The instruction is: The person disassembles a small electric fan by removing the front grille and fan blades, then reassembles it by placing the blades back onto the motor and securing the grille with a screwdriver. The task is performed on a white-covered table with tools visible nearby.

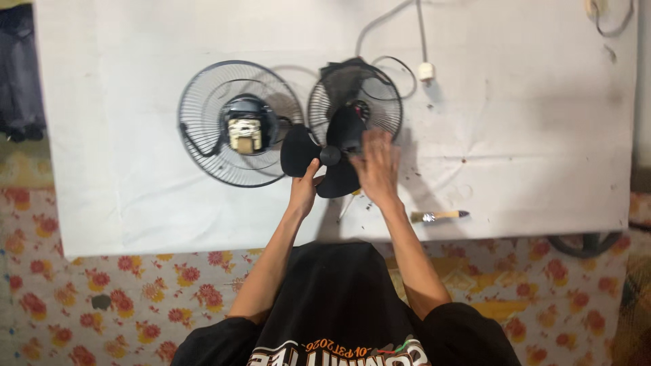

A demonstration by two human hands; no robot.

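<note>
On the white sheet point(122, 169), furthest left, a wire guard point(203, 122) lies flat with the motor point(245, 131) sitting in its middle — the only thing here that holds anything, and the motor is all it holds. Just right of it a second guard point(380, 88) lies empty, partly hidden behind the blade.

The black three-lobed blade point(298, 150) is held up above the sheet, between the two guards and a little toward the person. The left hand point(304, 190) grips it from below, fingers closed at the hub, thumb up near the centre. The right hand point(376, 166) lies spread and flat over the right-hand lobe; it is blurred, so I cannot tell whether it grips the lobe or only rests on it.

Further right, dark crumbs of dirt are scattered on the sheet, and a small brush point(437, 216) lies near the front edge. A white cord with an inline switch point(425, 71) runs off the top.

As I judge it, the weak point is the hold: one hand pinches at the hub, so a slip could drop the blade onto the guards or motor — and a hard push on one lobe could flex or crack it. Loosened dirt could also fall on the bare motor.
</note>
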